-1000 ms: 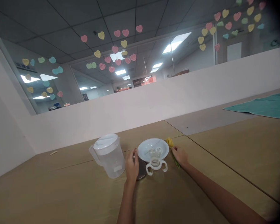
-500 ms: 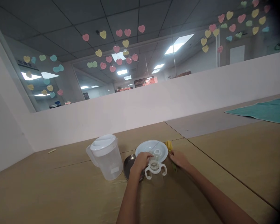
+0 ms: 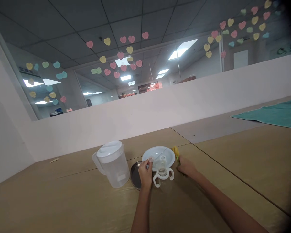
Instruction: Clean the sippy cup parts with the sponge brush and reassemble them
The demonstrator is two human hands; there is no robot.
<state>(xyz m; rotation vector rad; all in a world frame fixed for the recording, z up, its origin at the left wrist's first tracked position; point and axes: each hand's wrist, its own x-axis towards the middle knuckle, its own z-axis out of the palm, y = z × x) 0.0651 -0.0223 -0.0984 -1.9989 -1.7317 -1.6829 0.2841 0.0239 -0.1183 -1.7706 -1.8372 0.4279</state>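
My left hand (image 3: 145,173) is pinched on a small pale, translucent piece (image 3: 150,159) above the left rim of a white bowl (image 3: 147,152); its exact kind is too small to make out. Inside the bowl lies a clear bottle part with a white ring (image 3: 163,158). Just in front of the bowl stands a clear baby bottle (image 3: 164,183), uncapped, with a white two-handled collar. To the bowl's right, my right hand (image 3: 187,166) is closed around the green handle of a brush with a yellow sponge head (image 3: 176,150). Its fingers partly hide the handle.
A lidded, translucent plastic pitcher (image 3: 116,170) stands at the left. Between it and my left hand lies a round dark metal dish (image 3: 135,176), partly covered by that hand. A teal cloth (image 3: 276,113) is spread at the far right. A low white wall (image 3: 126,119) borders the table.
My left hand has drawn back from over the bowl's front and now holds the small pale piece up at its left rim. The right hand keeps the sponge brush nearly in place.
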